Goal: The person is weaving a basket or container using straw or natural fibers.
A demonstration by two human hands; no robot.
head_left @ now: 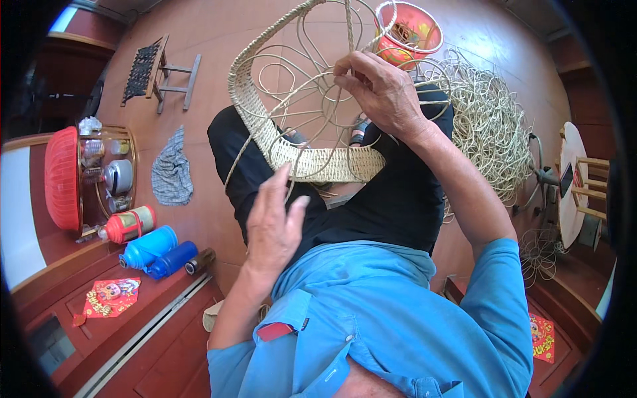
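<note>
A half-woven basket [332, 164] of pale straw cord rests across my knees, its woven band curving along the left and near sides. Bare wire loops [308, 123] spread inside it like petals. My right hand [388, 96] is over the far right of the wire frame, thumb and fingers pinched on a straw cord; the exact grip is partly hidden. Below the band's near left side, my left hand [272, 222] is open, fingers stretched and thumb apart, holding nothing. A loose cord [240, 162] hangs from the band over my left knee.
A large tangle of straw cord [488, 126] lies on the floor to the right. Beyond the basket stands a red basin [424, 23] holding brown strands. A wooden stool [159, 76], crumpled cloth [172, 172] and blue flask [149, 247] are left; a round-topped table [572, 186] is right.
</note>
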